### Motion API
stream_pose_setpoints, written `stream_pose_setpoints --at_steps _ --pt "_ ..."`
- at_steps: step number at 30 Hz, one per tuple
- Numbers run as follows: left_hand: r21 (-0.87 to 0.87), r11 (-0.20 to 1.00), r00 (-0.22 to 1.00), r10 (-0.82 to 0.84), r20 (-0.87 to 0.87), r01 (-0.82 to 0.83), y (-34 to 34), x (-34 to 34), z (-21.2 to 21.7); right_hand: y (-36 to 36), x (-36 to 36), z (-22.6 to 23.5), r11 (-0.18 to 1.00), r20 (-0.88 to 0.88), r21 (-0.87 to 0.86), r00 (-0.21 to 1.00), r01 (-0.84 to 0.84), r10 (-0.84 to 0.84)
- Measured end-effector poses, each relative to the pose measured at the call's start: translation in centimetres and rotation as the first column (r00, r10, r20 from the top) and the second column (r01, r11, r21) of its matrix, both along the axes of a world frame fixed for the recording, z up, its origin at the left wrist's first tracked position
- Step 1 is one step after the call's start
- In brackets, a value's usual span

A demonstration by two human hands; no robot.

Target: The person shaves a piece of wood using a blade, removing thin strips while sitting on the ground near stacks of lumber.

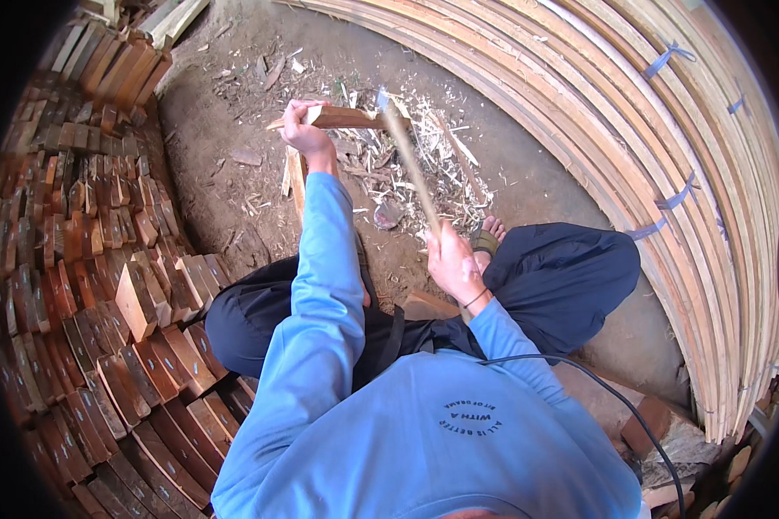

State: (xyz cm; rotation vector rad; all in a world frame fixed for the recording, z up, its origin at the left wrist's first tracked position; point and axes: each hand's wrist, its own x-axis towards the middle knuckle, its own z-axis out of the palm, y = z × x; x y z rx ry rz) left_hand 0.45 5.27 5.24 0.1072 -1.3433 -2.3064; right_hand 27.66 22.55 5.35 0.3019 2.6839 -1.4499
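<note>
My left hand is closed around one end of a short wood block, held out ahead of me over the ground. In my right hand is the pale wooden handle of a long-handled chopping tool, its fingers wrapped round the lower part. The tool's small bluish metal head is at the block's right end; blur hides its exact shape and whether it touches. Loose wood shavings lie under and beside the block. Another narrow wood piece slants below my left wrist.
Stacked wood blocks rise closely on my left. Long curved boards bound with blue straps run along the right. My bare foot in a sandal rests near the shavings. A stone-like lump lies on the dirt floor. A black cable crosses my right side.
</note>
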Motion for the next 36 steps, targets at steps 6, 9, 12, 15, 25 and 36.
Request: stream_pose_setpoints --at_steps 6,9,12,15,25,36 --pt "-0.064 0.998 0.999 0.025 -0.041 -0.027 -1.0 -0.4 -0.9 1.1 -1.3 4.2 0.995 -0.048 0.011 0.994 0.101 -0.100" --pt "-0.034 0.999 1.000 0.014 -0.011 -0.014 -0.6 0.2 -0.9 0.5 -0.4 3.1 0.998 -0.023 0.044 0.999 0.035 -0.034" --pt "-0.062 0.998 1.000 -0.014 0.004 0.014 -0.5 0.2 -0.5 0.7 1.2 -3.9 0.974 -0.055 0.189 0.989 -0.125 0.137" --pt "-0.161 0.987 1.000 -0.006 0.000 0.006 -0.5 0.4 -0.5 0.5 0.2 2.2 0.996 0.119 0.063 0.992 -0.059 0.051" --pt "-0.181 0.984 1.000 0.007 -0.010 -0.008 -0.4 -0.3 -0.4 1.3 0.1 2.7 1.000 0.104 0.015 0.995 -0.009 0.008" --pt "-0.026 0.999 1.000 -0.024 0.016 0.024 -1.1 -0.1 -1.4 0.4 -0.3 4.9 0.999 0.063 0.037 0.998 -0.001 -0.002"
